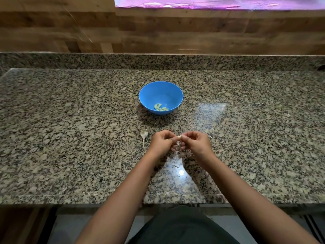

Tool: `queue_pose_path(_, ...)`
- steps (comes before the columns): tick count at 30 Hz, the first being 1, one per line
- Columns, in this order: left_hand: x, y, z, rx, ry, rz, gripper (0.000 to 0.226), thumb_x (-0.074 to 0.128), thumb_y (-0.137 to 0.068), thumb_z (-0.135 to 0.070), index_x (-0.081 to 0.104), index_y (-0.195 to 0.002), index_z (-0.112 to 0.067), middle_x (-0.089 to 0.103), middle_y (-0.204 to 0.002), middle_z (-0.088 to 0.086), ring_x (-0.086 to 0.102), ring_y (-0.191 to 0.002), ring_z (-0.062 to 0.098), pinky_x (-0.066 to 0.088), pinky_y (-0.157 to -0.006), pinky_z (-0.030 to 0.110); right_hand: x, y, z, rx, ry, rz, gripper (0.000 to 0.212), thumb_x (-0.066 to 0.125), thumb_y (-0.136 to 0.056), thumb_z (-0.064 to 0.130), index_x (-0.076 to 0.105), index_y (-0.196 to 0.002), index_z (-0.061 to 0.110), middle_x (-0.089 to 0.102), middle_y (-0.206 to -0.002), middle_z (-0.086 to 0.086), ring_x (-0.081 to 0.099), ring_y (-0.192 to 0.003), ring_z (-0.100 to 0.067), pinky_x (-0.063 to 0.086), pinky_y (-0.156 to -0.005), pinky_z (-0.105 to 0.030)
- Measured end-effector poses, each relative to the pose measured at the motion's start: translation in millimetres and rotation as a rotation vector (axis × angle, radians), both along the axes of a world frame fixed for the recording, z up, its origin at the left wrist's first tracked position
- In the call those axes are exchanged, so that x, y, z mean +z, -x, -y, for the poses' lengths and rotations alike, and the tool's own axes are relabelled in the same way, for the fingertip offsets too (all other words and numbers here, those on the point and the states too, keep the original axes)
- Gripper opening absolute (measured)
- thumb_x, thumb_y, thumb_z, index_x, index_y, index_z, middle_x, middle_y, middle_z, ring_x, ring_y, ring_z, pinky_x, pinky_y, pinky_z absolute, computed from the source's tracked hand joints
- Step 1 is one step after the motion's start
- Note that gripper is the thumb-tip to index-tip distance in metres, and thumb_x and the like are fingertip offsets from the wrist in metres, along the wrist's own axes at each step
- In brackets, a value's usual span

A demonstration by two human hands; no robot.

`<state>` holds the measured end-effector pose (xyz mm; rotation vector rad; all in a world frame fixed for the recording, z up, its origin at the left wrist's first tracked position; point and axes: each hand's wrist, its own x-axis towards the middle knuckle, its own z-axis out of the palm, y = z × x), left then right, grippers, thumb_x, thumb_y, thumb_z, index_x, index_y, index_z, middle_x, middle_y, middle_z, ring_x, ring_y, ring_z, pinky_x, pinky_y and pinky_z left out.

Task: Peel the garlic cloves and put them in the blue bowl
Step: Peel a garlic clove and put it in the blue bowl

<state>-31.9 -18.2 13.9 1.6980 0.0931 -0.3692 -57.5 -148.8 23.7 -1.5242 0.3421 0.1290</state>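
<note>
Head view: the two hands meet low over the table [70,138], in its near middle. The left hand [161,143] and the right hand [197,143] both have their fingers curled, and each grip is pinched on the same small pale garlic clove [179,137], held between the thumbs and forefingers. Only a sliver of the clove shows. Its long axis seems to run left to right from one grip to the other, but I cannot tell how much skin is on it.

The blue bowl [175,95] stands farther out on the table, straight ahead of the hands and a little to their left, with bare stone between. A few peeled cloves [161,107] lie at its bottom. The left hand looks slightly nearer the bowl, so the drop would likely go forward and a touch left. A spoon [143,135] lies just left of the left hand, handle toward the person.
</note>
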Motion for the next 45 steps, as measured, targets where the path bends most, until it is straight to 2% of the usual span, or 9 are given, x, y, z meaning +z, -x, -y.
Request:
queue_pose_path(3,5,-2,6,0.029,0.016,-0.065,0.01,0.058,-0.089,-0.002,0.058,-0.08,-0.004,0.058,-0.069,0.005,0.053,-0.047,0.006,0.046,-0.047,0.018,-2,1,-4,-0.028,0.257,0.084,0.005,0.056,-0.09,0.004,0.06,-0.088,0.003,0.062,-0.075,-0.009,0.057,-0.062,-0.015,0.052,-0.061,-0.032)
queue_pose_path(6,7,-1,10,0.039,-0.344,0.118,0.011,0.06,-0.089,-0.014,0.059,-0.078,-0.011,0.059,-0.073,0.0,0.052,-0.059,0.007,0.04,-0.052,0.018,-8,2,-7,-0.058,0.471,0.159,0.003,0.059,-0.089,0.01,0.062,-0.087,0.009,0.064,-0.076,-0.008,0.057,-0.061,-0.014,0.047,-0.054,-0.027)
queue_pose_path(8,5,0,10,0.032,-0.415,0.189,0.011,0.061,-0.089,-0.015,0.058,-0.078,-0.012,0.058,-0.072,-0.001,0.049,-0.062,0.006,0.037,-0.053,0.018,-7,1,-9,-0.095,0.29,0.084,0.006,0.058,-0.089,0.005,0.061,-0.084,0.007,0.064,-0.077,-0.01,0.058,-0.062,-0.016,0.051,-0.057,-0.027)
queue_pose_path(12,0,-2,2,0.028,-0.033,-0.081,0.015,0.056,-0.09,-0.002,0.06,-0.077,-0.008,0.06,-0.07,0.007,0.053,-0.053,0.013,0.046,-0.05,0.024,7,-5,2,0.016,-0.144,-0.133,0.017,0.05,-0.09,-0.006,0.058,-0.075,-0.002,0.057,-0.067,-0.013,0.055,-0.055,-0.016,0.051,-0.05,-0.018)
queue_pose_path(15,4,-5,-1,-0.04,0.087,-0.245,0.018,0.052,-0.091,0.004,0.059,-0.077,-0.005,0.058,-0.068,0.008,0.053,-0.051,0.013,0.047,-0.048,0.022,10,-7,10,0.094,-0.157,-0.179,0.016,0.05,-0.09,-0.006,0.058,-0.076,-0.003,0.057,-0.066,-0.012,0.055,-0.051,-0.014,0.051,-0.05,-0.019)
queue_pose_path(19,7,-4,2,-0.059,-0.363,0.016,0.019,0.057,-0.091,-0.011,0.059,-0.073,-0.017,0.063,-0.074,0.003,0.058,-0.062,0.014,0.046,-0.055,0.024,5,-7,6,0.079,0.112,-0.11,0.011,0.052,-0.091,-0.001,0.058,-0.081,0.0,0.059,-0.069,-0.01,0.055,-0.055,-0.015,0.05,-0.054,-0.023)
queue_pose_path(26,6,-6,-5,-0.153,-0.382,0.096,0.019,0.063,-0.087,-0.01,0.066,-0.106,-0.013,0.068,-0.105,0.005,0.064,-0.093,0.017,0.052,-0.09,0.033,6,-8,12,0.031,-0.173,-0.191,0.008,0.054,-0.088,-0.005,0.059,-0.082,-0.005,0.063,-0.076,-0.017,0.063,-0.06,-0.021,0.056,-0.056,-0.022)
queue_pose_path(37,9,-1,0,-0.181,-0.374,0.255,0.014,0.065,-0.087,-0.019,0.072,-0.092,-0.008,0.069,-0.077,0.003,0.058,-0.062,0.006,0.046,-0.058,0.018,9,-3,11,-0.021,-0.307,-0.197,0.005,0.059,-0.082,-0.008,0.06,-0.087,-0.007,0.064,-0.076,-0.015,0.064,-0.059,-0.018,0.057,-0.056,-0.023)
queue_pose_path(45,4,-4,2,-0.082,-0.193,0.127,0.005,0.067,-0.085,-0.012,0.068,-0.086,-0.007,0.07,-0.081,0.009,0.066,-0.068,0.016,0.057,-0.069,0.028,4,0,10,-0.025,-0.298,-0.15,0.009,0.057,-0.084,-0.007,0.059,-0.092,-0.007,0.065,-0.08,-0.015,0.064,-0.068,-0.022,0.057,-0.066,-0.028)
